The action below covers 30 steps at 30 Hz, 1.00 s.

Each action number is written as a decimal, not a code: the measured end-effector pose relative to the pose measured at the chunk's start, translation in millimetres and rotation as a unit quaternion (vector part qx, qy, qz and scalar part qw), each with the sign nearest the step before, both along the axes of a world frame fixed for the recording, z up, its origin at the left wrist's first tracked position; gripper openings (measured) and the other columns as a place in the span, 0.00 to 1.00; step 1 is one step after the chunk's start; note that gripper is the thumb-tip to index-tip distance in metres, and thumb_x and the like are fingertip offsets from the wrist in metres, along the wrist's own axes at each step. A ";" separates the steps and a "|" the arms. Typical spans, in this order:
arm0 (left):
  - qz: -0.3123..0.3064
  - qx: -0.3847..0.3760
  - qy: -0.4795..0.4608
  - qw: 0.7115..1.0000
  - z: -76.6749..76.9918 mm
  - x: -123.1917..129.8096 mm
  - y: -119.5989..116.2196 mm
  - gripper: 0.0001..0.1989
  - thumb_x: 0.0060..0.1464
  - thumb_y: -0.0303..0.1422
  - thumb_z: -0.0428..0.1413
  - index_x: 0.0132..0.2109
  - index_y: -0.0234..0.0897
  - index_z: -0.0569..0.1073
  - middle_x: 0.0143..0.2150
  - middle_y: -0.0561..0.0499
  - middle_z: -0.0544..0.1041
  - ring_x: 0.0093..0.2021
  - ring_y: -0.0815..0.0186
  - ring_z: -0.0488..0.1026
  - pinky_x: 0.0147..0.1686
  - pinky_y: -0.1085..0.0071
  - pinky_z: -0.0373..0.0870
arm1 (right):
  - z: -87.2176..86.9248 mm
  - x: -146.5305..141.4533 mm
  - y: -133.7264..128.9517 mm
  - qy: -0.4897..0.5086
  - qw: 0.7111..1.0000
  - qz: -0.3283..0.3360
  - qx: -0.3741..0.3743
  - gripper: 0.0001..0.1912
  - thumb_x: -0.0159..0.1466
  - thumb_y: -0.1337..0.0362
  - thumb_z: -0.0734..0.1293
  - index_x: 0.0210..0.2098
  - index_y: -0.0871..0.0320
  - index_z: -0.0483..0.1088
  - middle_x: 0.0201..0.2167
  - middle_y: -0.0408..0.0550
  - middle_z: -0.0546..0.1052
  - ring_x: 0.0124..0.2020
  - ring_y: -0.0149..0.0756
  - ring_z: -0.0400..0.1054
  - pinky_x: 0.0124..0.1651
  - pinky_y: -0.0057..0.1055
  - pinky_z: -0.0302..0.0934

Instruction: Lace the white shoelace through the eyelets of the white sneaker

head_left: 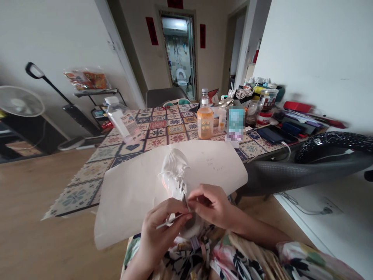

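Surface (175,130) is covered in a tile-print pattern, visible beyond the shoe (175,157) and off to its left. White sheet (128,198) is spread around and under the shoe's front half; whether the heel is carried by the sheet or by the lap can't be told. Clear bottle (125,126) is stood beyond the shoe to the left, orange drink bottle (205,122) beyond it to the right. Neither is touched.

Step in hand, as judged: lace work on the shoe, either threading or adjusting; which one can't be told from here. Shoe is pointed toe-away from the body, opening turned up. Upper is white, inside greyish, and a faint pink-orange patch is shown on its left side. Pale laces (181,186) are left loose over its middle, ends splayed; no finished bow can be made out.

Left grip (161,217) is held over the left of the shoe's opening, pinched narrow on a thin pale strip (170,223), probably a lace. Right grip (214,202) is held over the right of the opening, fingers curled, tips drawn near the thumb; what is pinched there, if anything, can't be told.

Next move, as judged: strip's end to be lined up with the shoe's lace holes, slack to be taken up evenly, upper to be steadied meanwhile.
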<state>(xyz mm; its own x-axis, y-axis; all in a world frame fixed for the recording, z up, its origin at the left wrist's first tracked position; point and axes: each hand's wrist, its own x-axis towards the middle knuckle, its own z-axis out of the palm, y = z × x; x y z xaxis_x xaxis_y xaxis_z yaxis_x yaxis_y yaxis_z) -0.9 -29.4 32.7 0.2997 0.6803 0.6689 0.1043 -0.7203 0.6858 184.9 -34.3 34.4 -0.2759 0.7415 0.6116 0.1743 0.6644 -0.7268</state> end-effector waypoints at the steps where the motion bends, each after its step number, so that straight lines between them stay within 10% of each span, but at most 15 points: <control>1: 0.013 0.007 -0.003 1.000 0.8 -0.2 -0.2 0.10 0.50 0.20 0.64 0.35 0.41 0.79 0.27 0.53 0.80 0.28 0.66 0.76 0.30 0.74 0.73 | 1.5 0.8 0.1 -0.014 1.000 0.017 0.017 0.05 0.65 0.67 0.64 0.39 0.59 0.72 0.31 0.46 0.76 0.30 0.30 0.69 0.34 0.24 0.64; 8: 0.026 0.017 -0.010 0.999 4.3 -2.4 1.6 0.08 0.51 0.22 0.63 0.32 0.42 0.81 0.27 0.51 0.79 0.27 0.64 0.76 0.29 0.73 0.73 | -0.1 -0.5 4.4 -0.055 0.995 0.051 0.059 0.06 0.60 0.73 0.64 0.35 0.58 0.71 0.38 0.49 0.76 0.39 0.34 0.72 0.43 0.28 0.67; 20: 0.042 -0.241 -0.088 0.966 -4.8 -5.2 3.1 0.13 0.36 0.38 0.73 0.25 0.36 0.80 0.22 0.50 0.79 0.23 0.64 0.75 0.23 0.74 0.73 | -7.6 1.5 8.8 -0.129 0.945 -0.008 0.299 0.05 0.71 0.62 0.61 0.42 0.54 0.69 0.35 0.46 0.76 0.28 0.29 0.69 0.32 0.26 0.61; 30: 0.024 -0.270 -0.251 0.929 -3.1 -8.8 12.7 0.17 0.47 0.41 0.69 0.24 0.37 0.72 0.27 0.52 0.80 0.30 0.66 0.76 0.32 0.74 0.74 | -2.4 1.7 15.2 0.135 0.985 0.076 0.082 0.17 0.68 0.48 0.65 0.31 0.53 0.67 0.37 0.49 0.74 0.45 0.39 0.69 0.51 0.39 0.64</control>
<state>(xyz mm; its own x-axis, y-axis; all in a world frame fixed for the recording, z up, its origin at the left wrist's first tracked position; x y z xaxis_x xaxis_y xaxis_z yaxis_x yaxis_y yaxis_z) -9.7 -16.7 29.6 0.0029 0.9616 0.2744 -0.3026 -0.2607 0.9168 186.6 -19.0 32.0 -0.1877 0.5898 0.7854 -0.1213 0.7796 -0.6144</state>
